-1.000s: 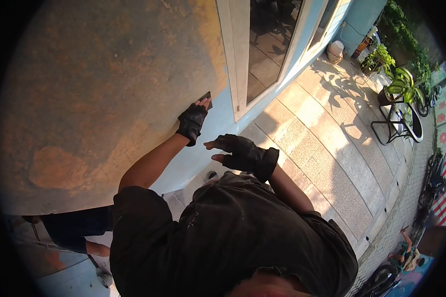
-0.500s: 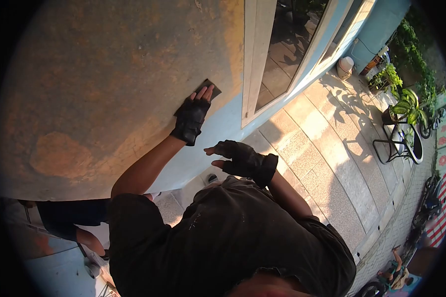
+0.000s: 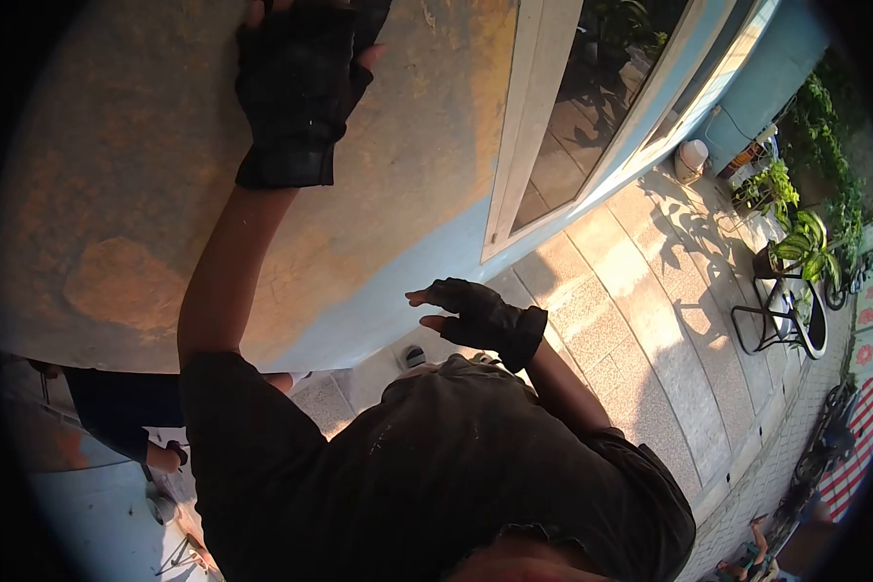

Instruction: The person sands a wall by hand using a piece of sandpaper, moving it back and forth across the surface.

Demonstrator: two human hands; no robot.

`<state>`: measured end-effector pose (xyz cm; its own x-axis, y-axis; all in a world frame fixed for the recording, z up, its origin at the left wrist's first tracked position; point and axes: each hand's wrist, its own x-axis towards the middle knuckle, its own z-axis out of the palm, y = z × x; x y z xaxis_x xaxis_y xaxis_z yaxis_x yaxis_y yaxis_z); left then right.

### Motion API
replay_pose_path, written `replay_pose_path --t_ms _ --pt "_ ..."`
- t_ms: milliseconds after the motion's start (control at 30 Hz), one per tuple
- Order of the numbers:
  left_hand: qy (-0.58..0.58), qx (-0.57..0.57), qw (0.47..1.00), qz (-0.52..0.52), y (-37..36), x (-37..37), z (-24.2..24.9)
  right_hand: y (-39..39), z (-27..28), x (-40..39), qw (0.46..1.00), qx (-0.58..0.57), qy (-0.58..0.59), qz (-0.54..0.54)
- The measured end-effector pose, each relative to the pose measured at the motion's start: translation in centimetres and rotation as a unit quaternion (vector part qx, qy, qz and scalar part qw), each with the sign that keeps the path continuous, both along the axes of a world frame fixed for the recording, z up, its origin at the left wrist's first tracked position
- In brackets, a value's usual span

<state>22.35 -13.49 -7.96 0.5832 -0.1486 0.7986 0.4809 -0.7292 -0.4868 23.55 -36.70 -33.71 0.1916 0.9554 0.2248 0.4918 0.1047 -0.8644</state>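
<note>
My left hand [image 3: 296, 92], in a black fingerless glove, is raised high against the wall [image 3: 378, 184], its fingertips partly cut off by the top edge. Beside its thumb shows the edge of a dark sheet of sandpaper [image 3: 372, 21], pressed between hand and wall; most of the sheet is hidden. The wall has patchy grey and orange-brown areas, with light blue paint below. My right hand [image 3: 475, 315], gloved the same way, hovers before my chest with thumb and fingers apart, holding nothing.
A window frame [image 3: 502, 145] runs beside the wall. Paved floor [image 3: 640, 330] stretches right, with a white bucket [image 3: 691, 160], a potted plant [image 3: 805, 247] and a black-framed chair [image 3: 781, 320]. Another person in dark clothing [image 3: 131, 407] is at lower left, near a pale blue surface [image 3: 97, 514].
My left hand has slid up and to the left along the wall with the sandpaper. My right hand has stayed nearly in place.
</note>
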Motion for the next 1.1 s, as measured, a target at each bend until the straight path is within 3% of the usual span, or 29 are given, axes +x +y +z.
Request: replay_pose_path --t_ms 100,200,300,400,467,533,567,633,700,800,867,933,1033,1100 --pt "0.080 -0.040 0.996 -0.006 1.8 0.5 -6.4 0.2 -1.0 -0.2 0.997 0.072 -0.015 -0.028" --pt "0.268 -0.086 0.960 0.000 1.8 -1.5 -14.4 0.3 -1.8 0.1 0.996 0.078 -0.027 -0.036" --pt "0.292 -0.084 0.953 -0.010 2.1 -2.6 -15.8 0.5 -1.4 0.5 0.993 0.096 -0.052 -0.039" --pt "0.251 -0.098 0.963 -0.008 1.9 -2.2 -11.1 0.8 -0.5 0.9 0.995 0.064 -0.062 -0.038" --pt "0.088 -0.025 0.996 -0.014 2.4 -1.9 -4.9 1.1 -0.3 1.1 0.994 0.073 -0.076 -0.028" --pt "-0.062 0.028 0.997 -0.020 4.0 -1.3 1.3 1.5 -0.4 1.1 0.993 0.080 -0.088 -0.017" --pt "-0.127 0.119 0.984 -0.033 5.2 -1.0 3.9 1.6 -0.5 1.1 0.992 0.094 -0.084 -0.010" --pt "-0.130 0.153 0.980 0.002 5.0 -1.4 7.3 1.8 -0.7 0.9 0.991 0.108 -0.081 0.002" --pt "-0.140 0.171 0.975 -0.006 5.4 -1.2 7.0 1.8 -0.8 0.8 0.991 0.114 -0.069 0.011" --pt "-0.018 0.071 0.997 -0.015 4.0 -0.9 0.9 1.4 -1.5 0.9 0.987 0.139 -0.071 0.022" --pt "0.132 -0.006 0.991 -0.008 2.6 -1.5 -4.5 0.8 -1.5 0.9 0.992 0.108 -0.060 0.031" --pt "0.237 0.000 0.971 -0.007 2.8 -1.4 -9.3 0.5 -2.0 1.2 0.993 0.099 -0.063 0.022" --pt "0.213 0.008 0.976 -0.039 3.2 -1.2 -7.5 0.1 -1.3 1.6 0.991 0.110 -0.066 0.024" --pt "0.105 0.003 0.994 -0.023 3.2 -0.8 -1.7 0.1 -1.2 1.8 0.991 0.107 -0.078 0.027"
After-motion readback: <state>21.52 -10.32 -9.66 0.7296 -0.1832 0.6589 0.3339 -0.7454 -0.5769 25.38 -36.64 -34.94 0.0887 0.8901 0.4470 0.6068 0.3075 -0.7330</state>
